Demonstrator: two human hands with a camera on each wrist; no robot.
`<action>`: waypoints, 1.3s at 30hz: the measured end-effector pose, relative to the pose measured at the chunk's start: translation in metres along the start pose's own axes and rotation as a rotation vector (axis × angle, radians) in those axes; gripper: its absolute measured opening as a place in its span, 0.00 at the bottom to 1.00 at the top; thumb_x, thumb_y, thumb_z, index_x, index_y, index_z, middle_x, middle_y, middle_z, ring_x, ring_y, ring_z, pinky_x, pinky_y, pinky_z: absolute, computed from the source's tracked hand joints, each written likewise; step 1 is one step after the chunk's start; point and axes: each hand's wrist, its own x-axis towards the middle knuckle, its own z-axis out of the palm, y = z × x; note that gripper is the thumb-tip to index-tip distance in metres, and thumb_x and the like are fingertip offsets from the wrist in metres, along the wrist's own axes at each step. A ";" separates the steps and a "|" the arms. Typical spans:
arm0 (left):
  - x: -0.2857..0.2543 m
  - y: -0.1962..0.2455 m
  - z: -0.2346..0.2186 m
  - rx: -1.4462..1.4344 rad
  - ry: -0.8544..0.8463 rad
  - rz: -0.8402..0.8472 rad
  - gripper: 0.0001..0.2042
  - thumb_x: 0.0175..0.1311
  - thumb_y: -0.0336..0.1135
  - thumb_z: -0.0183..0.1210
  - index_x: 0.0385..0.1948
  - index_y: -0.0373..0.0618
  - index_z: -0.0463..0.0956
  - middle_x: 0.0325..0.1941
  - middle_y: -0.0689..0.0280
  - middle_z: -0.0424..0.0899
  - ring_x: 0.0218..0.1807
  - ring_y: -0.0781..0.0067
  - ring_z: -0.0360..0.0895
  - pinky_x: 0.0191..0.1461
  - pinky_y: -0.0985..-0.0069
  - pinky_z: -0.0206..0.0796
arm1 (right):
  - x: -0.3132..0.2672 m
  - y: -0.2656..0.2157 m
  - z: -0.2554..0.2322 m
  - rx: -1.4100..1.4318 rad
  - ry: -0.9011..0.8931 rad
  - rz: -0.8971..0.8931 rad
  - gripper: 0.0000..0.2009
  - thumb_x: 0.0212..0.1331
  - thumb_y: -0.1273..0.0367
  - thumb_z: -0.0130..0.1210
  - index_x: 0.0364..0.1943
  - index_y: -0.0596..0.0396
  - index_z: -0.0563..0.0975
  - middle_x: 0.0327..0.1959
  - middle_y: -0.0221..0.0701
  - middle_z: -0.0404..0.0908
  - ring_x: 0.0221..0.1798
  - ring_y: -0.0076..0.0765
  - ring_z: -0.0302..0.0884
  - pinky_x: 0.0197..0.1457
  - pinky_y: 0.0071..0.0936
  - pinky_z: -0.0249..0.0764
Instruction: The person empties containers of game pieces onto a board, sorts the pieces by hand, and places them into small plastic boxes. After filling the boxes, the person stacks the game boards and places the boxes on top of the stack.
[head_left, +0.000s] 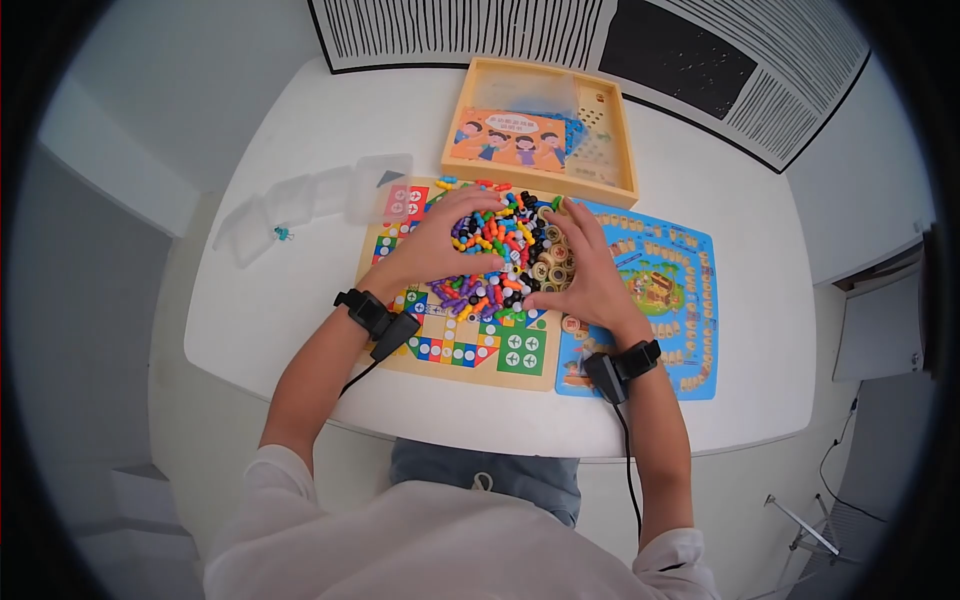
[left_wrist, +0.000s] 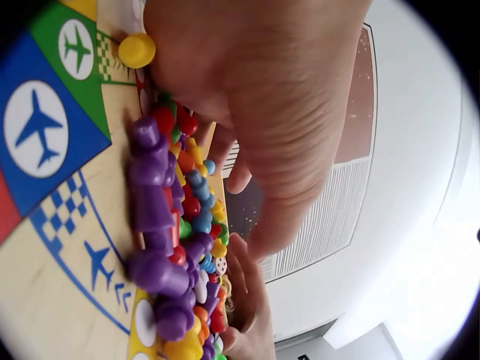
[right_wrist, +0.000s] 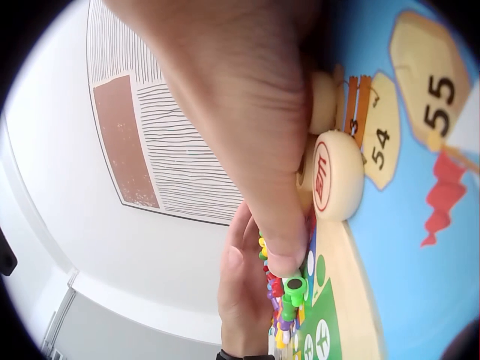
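A heaped pile of colourful pawns (head_left: 488,240), with black and white pieces among them, lies on a ludo-style airplane board (head_left: 425,365). Round wooden chess discs (head_left: 552,262) gather at its right side. My left hand (head_left: 440,243) curves along the left of the pile, thumb and fingers spread. On the other side, my right hand (head_left: 592,275) arches over the discs with its fingers apart. Purple pawns (left_wrist: 154,195) lie beside the left palm in the left wrist view. In the right wrist view, a wooden disc (right_wrist: 341,176) stands near the thumb, whose tip meets a green pawn (right_wrist: 295,291).
Under the right wrist lies a blue numbered game board (head_left: 690,290). A shallow wooden box (head_left: 540,183) holding an orange booklet (head_left: 512,140) stands behind the pile. Clear plastic trays (head_left: 318,195) and a small turquoise item (head_left: 284,233) are at the left of the white table (head_left: 250,320).
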 end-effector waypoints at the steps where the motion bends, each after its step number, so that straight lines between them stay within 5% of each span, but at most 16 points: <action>1: 0.003 -0.001 0.004 -0.003 -0.002 -0.003 0.33 0.58 0.40 0.78 0.66 0.48 0.77 0.75 0.60 0.75 0.84 0.58 0.59 0.85 0.58 0.51 | 0.002 0.001 0.002 0.001 -0.002 0.003 0.58 0.32 0.47 0.86 0.74 0.49 0.69 0.81 0.50 0.59 0.85 0.64 0.50 0.85 0.56 0.56; 3: 0.007 -0.005 0.016 -0.002 0.084 0.010 0.33 0.55 0.47 0.79 0.63 0.49 0.79 0.73 0.58 0.76 0.81 0.55 0.63 0.84 0.54 0.52 | 0.005 0.002 0.006 0.008 0.001 0.002 0.57 0.33 0.48 0.86 0.74 0.50 0.69 0.81 0.49 0.59 0.85 0.64 0.51 0.85 0.55 0.57; 9: 0.033 -0.007 0.051 -0.008 0.224 -0.031 0.24 0.59 0.43 0.74 0.57 0.45 0.82 0.70 0.56 0.79 0.77 0.53 0.68 0.81 0.56 0.56 | 0.006 0.006 0.009 0.014 0.014 -0.006 0.56 0.35 0.49 0.85 0.74 0.52 0.69 0.81 0.49 0.60 0.85 0.64 0.50 0.85 0.55 0.56; 13: 0.034 0.008 0.041 -0.188 0.175 -0.085 0.23 0.62 0.42 0.73 0.56 0.43 0.82 0.69 0.56 0.79 0.76 0.55 0.71 0.80 0.58 0.58 | 0.002 0.009 0.006 0.065 0.048 0.008 0.57 0.34 0.48 0.86 0.74 0.50 0.69 0.81 0.49 0.60 0.85 0.64 0.49 0.85 0.56 0.55; 18: 0.001 0.029 -0.006 -0.068 0.017 -0.060 0.34 0.58 0.39 0.77 0.68 0.49 0.75 0.79 0.58 0.68 0.82 0.57 0.62 0.83 0.59 0.54 | -0.006 0.005 -0.007 0.060 -0.021 -0.023 0.63 0.29 0.41 0.85 0.76 0.46 0.66 0.82 0.51 0.56 0.86 0.68 0.46 0.86 0.60 0.51; 20: -0.013 0.026 -0.016 0.020 -0.155 -0.008 0.45 0.50 0.45 0.82 0.74 0.52 0.69 0.83 0.59 0.61 0.85 0.54 0.53 0.86 0.55 0.48 | -0.008 0.003 -0.007 0.024 -0.044 -0.065 0.65 0.26 0.38 0.83 0.77 0.45 0.66 0.82 0.51 0.55 0.86 0.68 0.45 0.86 0.63 0.48; 24: -0.034 0.018 -0.007 0.034 -0.209 -0.076 0.57 0.40 0.54 0.85 0.79 0.55 0.63 0.86 0.58 0.54 0.88 0.49 0.45 0.87 0.51 0.43 | -0.016 -0.017 -0.008 -0.091 -0.118 -0.125 0.69 0.19 0.33 0.81 0.78 0.39 0.65 0.83 0.50 0.54 0.86 0.69 0.43 0.86 0.69 0.41; 27: -0.038 0.034 -0.008 0.331 -0.251 0.013 0.60 0.38 0.57 0.84 0.80 0.56 0.61 0.87 0.56 0.51 0.88 0.47 0.41 0.87 0.47 0.40 | -0.019 -0.025 -0.011 -0.172 -0.159 -0.105 0.68 0.19 0.35 0.82 0.78 0.36 0.65 0.83 0.48 0.54 0.87 0.67 0.42 0.86 0.68 0.41; 39: -0.025 0.029 0.011 0.442 -0.304 0.009 0.63 0.44 0.61 0.81 0.84 0.54 0.51 0.88 0.51 0.43 0.89 0.42 0.37 0.87 0.46 0.37 | -0.014 -0.008 0.008 -0.118 0.082 -0.001 0.60 0.30 0.43 0.84 0.75 0.47 0.68 0.81 0.49 0.57 0.84 0.67 0.49 0.84 0.59 0.55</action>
